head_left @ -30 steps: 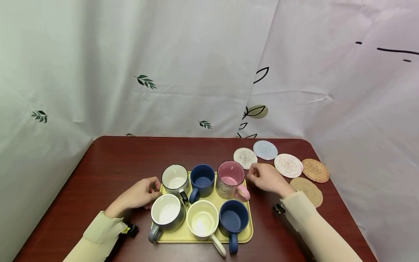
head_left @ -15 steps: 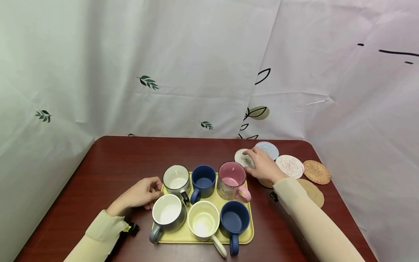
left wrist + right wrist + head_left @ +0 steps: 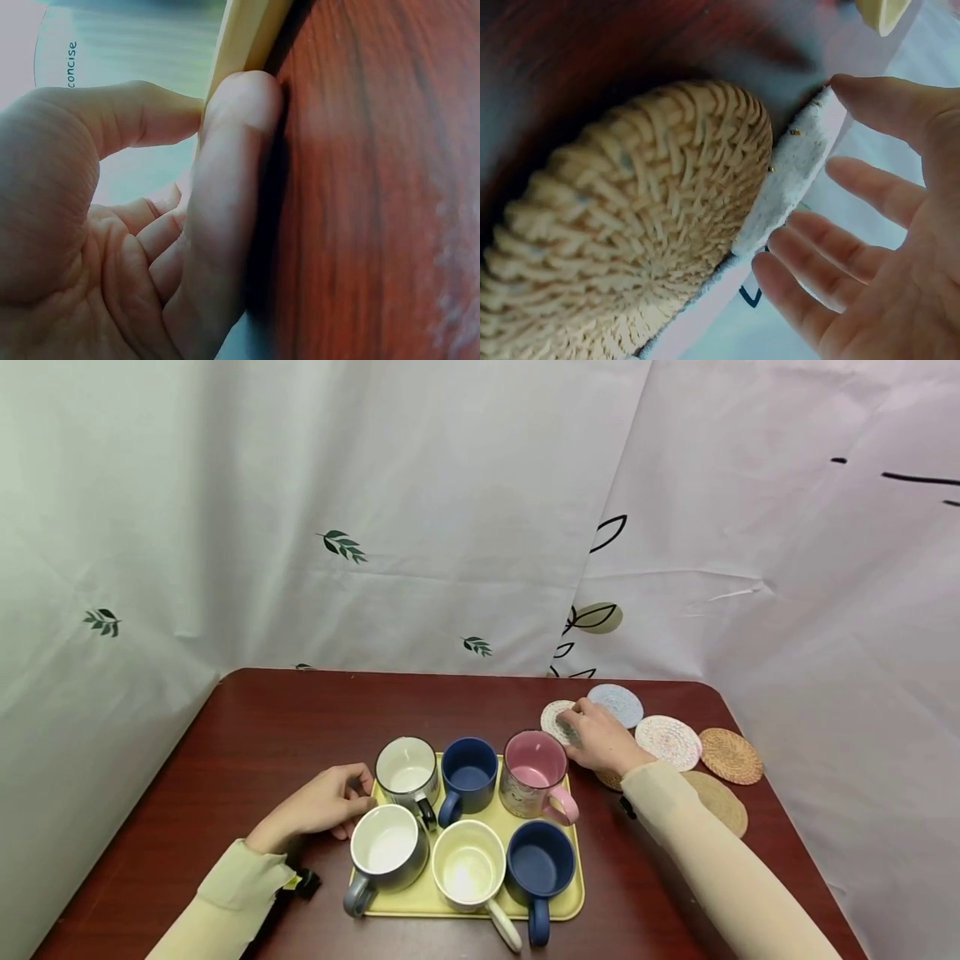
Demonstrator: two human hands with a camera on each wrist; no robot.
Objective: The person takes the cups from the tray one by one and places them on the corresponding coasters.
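My left hand (image 3: pixel 318 802) pinches the left rim of a yellow tray (image 3: pixel 435 904) between thumb and index finger; the left wrist view shows the rim (image 3: pixel 251 34) held there. Standing on the tray are several mugs, among them a black-handled white mug (image 3: pixel 406 767), a pink mug (image 3: pixel 531 777) and a cream mug (image 3: pixel 468 860). My right hand (image 3: pixel 602 739) reaches past the pink mug over a white crocheted coaster (image 3: pixel 553 723). In the right wrist view its thumb tip is right at that coaster's edge, the other fingers loosely extended. A woven coaster (image 3: pixel 652 217) lies beneath this hand, mostly hidden in the head view.
Other round coasters lie at the back right: a light blue one (image 3: pixel 617 704), a pink-flecked white one (image 3: pixel 667 742), an orange-brown one (image 3: pixel 731 756) and a tan one (image 3: pixel 722 806). White patterned cloth (image 3: pixel 420 510) hangs behind the dark red table (image 3: pixel 300 710).
My right hand has moved from beside the pink mug, up over the white crocheted coaster, its fingers spreading and then settling there. The left hand stays at the tray rim.
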